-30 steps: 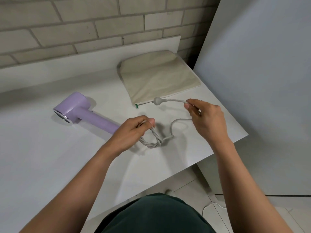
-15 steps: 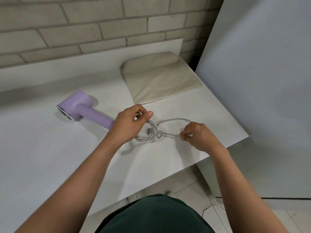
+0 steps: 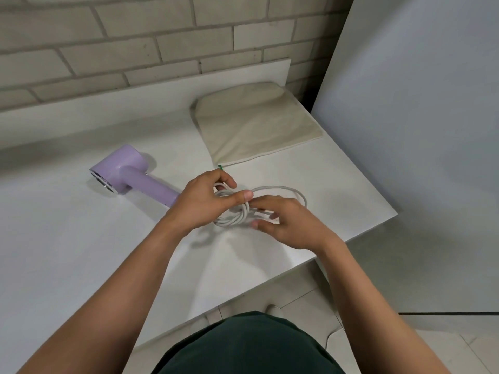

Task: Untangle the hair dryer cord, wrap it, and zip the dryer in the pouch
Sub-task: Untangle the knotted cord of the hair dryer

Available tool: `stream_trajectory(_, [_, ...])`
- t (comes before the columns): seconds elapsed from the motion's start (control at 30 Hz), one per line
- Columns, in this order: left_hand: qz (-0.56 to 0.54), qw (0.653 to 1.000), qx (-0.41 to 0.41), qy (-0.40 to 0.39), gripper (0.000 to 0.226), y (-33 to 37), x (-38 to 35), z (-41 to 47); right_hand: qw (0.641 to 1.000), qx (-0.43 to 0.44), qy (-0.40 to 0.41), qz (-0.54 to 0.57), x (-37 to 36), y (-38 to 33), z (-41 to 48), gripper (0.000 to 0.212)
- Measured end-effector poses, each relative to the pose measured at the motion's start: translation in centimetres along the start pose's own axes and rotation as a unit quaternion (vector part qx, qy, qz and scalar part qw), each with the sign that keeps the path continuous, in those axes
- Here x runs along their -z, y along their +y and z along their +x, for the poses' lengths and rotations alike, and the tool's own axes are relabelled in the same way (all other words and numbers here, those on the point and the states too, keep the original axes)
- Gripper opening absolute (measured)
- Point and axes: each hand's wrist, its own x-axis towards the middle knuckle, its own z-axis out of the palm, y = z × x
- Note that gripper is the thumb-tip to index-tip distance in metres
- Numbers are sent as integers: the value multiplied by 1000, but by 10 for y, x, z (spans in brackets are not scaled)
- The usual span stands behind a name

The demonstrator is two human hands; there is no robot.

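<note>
A lilac hair dryer [image 3: 127, 171] lies on its side on the white table [image 3: 81, 252], handle pointing towards my hands. Its grey cord [image 3: 286, 188] is gathered into a small coil with one loose loop trailing right. My left hand [image 3: 199, 201] grips the coil, thumb pressed over the top of the strands. Right beside it, my right hand [image 3: 291, 225] holds a strand of the cord between thumb and fingers at the coil's right side. The plug is hidden. A beige fabric pouch [image 3: 256, 125] lies flat behind the hands, its green zipper pull [image 3: 220, 166] at the near left corner.
A brick wall and a white upstand run along the table's back. A tall pale panel [image 3: 418, 130] stands close along the right edge. The table's front right corner lies just right of my right hand, with tiled floor below.
My right hand has carried the cord from out on the right inwards to the coil, shrinking the loose loop. My left hand has kept its grip on the coil. The dryer has not moved.
</note>
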Motion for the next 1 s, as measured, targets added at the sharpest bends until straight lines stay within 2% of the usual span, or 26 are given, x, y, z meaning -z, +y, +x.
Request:
stream_trajectory(0.1, [-19, 1000, 3, 3, 46, 2, 1, -2, 997, 11, 44, 58, -6, -7, 5, 17])
stream_trajectory(0.3, [-20, 1000, 22, 7, 53, -2, -4, -4, 990, 40, 117, 67, -3, -3, 7, 14])
stream_trajectory(0.37, [-36, 999, 22, 5, 49, -5, -8, -6, 989, 31, 132, 62, 0, -3, 8, 12])
stream_trajectory(0.47, [-78, 996, 4, 41, 35, -5, -12, -11, 986, 12, 157, 56, 3, -4, 10, 13])
stream_trajectory(0.57, [-106, 993, -45, 26, 17, -12, -10, -15, 986, 5, 160, 48, 4, -4, 13, 13])
stream_trajectory(0.7, [-36, 993, -104, -45, 26, -21, -11, -20, 983, -13, 172, 68, 6, -5, 16, 12])
stream_trajectory(0.87, [-22, 990, -136, 14, 21, -20, -11, -16, 958, -75, 182, 210, 6, -13, 18, 16])
stream_trajectory(1.0, [-37, 993, -105, 35, 20, -19, -6, -15, 966, -21, 164, 198, 11, -12, 17, 27])
